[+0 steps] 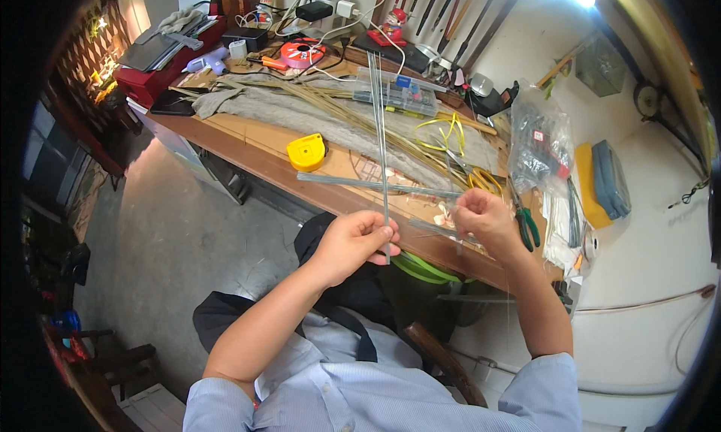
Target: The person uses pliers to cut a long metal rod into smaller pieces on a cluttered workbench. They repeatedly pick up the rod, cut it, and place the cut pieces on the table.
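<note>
My left hand [349,248] is closed around the lower end of a bundle of thin grey rods [380,131], held upright with the top slightly apart. My right hand [484,222] is pinched at the right end of another horizontal bundle of grey rods [338,179]; a fine strand hangs below it, and what exactly the fingertips grip is too small to make out. More short grey rods [426,225] lie near the front edge. A yellow tape measure [305,152], yellow-handled scissors [484,181] and green-handled pliers [528,225] are on the bench around my hands.
The cluttered bench [195,136] holds cloth, long straw-coloured strips [308,94], a clear compartment box [390,98], an orange spool [300,52], cables and a plastic bag [541,143]. A white wall stands at right. A wooden chair arm [435,357] is beside me.
</note>
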Available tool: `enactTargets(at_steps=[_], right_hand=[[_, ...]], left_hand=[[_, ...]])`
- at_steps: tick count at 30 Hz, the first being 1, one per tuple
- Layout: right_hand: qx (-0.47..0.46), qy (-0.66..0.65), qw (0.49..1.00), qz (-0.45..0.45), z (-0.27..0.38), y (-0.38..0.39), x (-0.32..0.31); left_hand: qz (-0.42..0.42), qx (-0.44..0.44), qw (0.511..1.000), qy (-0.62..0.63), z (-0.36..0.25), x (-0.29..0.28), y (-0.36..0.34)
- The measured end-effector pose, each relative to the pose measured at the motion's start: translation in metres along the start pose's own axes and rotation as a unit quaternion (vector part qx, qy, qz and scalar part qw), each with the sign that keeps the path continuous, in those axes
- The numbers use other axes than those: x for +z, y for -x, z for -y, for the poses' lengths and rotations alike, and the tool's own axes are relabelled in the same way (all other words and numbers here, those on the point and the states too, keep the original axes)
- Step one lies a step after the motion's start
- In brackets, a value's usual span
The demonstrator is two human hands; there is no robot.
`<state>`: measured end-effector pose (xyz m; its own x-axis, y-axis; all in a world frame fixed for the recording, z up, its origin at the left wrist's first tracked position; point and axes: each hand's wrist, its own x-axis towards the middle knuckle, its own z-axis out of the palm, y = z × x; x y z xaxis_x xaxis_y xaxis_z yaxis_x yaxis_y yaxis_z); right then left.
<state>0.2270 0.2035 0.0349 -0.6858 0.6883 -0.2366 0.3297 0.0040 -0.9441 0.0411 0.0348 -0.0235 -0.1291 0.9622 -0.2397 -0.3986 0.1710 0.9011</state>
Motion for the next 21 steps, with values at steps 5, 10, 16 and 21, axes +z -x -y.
enactTargets(at_steps=[5, 10, 16, 21], right_hand=[[0.051, -0.128, 0.987, 0.082, 0.008, 0.001, 0.057], [0.060, -0.237, 0.963, 0.117, 0.000, -0.009, 0.073], [0.058, -0.230, 0.965, 0.110, 0.009, -0.015, 0.079], [0.059, -0.219, 0.970, 0.089, 0.006, -0.015, 0.081]], left_hand=[[0.006, 0.000, 1.000, -0.009, -0.012, 0.005, -0.005], [-0.007, 0.027, 0.997, -0.073, -0.019, -0.001, -0.004], [0.029, -0.001, 0.991, -0.131, -0.022, -0.008, -0.007], [0.039, 0.001, 0.993, -0.109, -0.019, -0.009, -0.008]])
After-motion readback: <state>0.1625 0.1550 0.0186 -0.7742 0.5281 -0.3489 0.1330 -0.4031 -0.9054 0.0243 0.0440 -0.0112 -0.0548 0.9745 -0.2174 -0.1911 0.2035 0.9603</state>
